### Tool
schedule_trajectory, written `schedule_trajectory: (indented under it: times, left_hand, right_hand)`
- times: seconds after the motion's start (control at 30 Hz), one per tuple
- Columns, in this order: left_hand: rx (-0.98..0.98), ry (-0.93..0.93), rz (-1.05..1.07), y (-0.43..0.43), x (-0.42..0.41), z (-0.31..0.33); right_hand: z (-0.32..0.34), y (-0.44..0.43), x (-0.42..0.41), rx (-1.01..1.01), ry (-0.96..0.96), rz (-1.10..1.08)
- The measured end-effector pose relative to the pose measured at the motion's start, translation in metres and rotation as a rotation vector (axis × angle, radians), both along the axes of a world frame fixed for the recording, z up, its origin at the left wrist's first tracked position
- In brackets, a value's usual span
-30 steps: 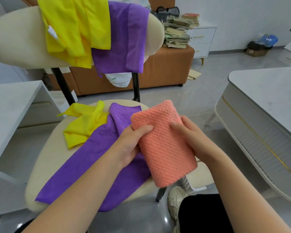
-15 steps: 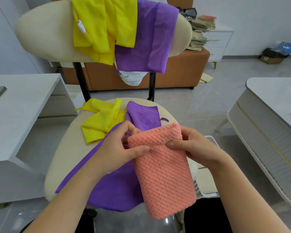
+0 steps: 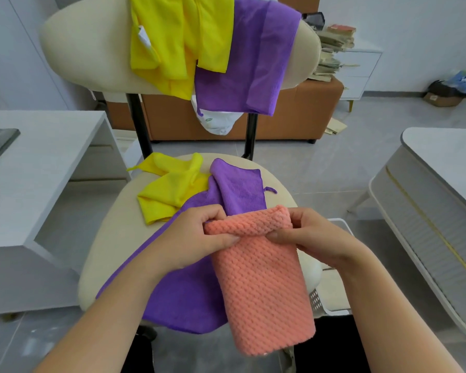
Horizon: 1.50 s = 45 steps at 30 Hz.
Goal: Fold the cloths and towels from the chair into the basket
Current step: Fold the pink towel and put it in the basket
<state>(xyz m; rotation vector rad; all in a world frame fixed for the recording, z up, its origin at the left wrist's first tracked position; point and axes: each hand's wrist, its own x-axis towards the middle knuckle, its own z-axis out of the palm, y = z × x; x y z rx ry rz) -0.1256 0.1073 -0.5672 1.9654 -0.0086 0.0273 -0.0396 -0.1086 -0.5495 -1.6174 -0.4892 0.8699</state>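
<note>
An orange waffle-textured towel [image 3: 264,286], folded into a long strip, hangs in front of the beige chair [image 3: 108,238]. My left hand [image 3: 199,238] pinches its top left corner and my right hand [image 3: 315,238] pinches its top right; the top edge is curled over. On the seat lie a purple cloth [image 3: 189,292] and a crumpled yellow cloth [image 3: 170,189]. Over the backrest hang a yellow cloth [image 3: 180,36] and a purple cloth [image 3: 253,57]. A white perforated basket [image 3: 326,300] stands on the floor right of the chair, mostly hidden by the towel and my right arm.
A white desk [image 3: 38,168] with a dark tablet stands at the left. A pale round-cornered table [image 3: 428,205] is at the right. Behind the chair are a brown cabinet [image 3: 301,114], a stack of books and a white drawer unit.
Both hands slid up the towel to its top corners and rolled the top edge over. The towel now hangs lower and longer. The view shifted so the chair sits more to the right.
</note>
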Motion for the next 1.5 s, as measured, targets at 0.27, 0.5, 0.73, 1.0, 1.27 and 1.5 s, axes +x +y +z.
schedule_trajectory:
  times: [0.27, 0.5, 0.73, 1.0, 1.27, 1.5]
  left_hand:
    - [-0.207, -0.024, 0.001, -0.019, 0.003, 0.001]
    - [-0.423, 0.207, 0.144, -0.032, 0.007, 0.002]
    - [-0.332, 0.418, 0.0, -0.021, 0.002, -0.002]
    - [-0.142, 0.294, -0.122, 0.004, 0.0, 0.009]
    - [-0.844, 0.16, 0.015, -0.008, 0.003, 0.016]
    - [-0.89, 0.209, -0.102, -0.008, 0.009, 0.012]
  right_hand:
    - [0.001, -0.003, 0.003, -0.032, -0.095, 0.02]
    - [0.007, 0.003, 0.005, -0.055, -0.111, -0.123]
    - [0.004, -0.001, 0.014, 0.07, 0.027, -0.489]
    - [0.008, -0.027, 0.025, -0.038, 0.087, 0.078]
    - [0.009, -0.019, 0.029, 0.149, 0.209, -0.422]
    - [0.009, -0.015, 0.024, 0.263, 0.412, -0.648]
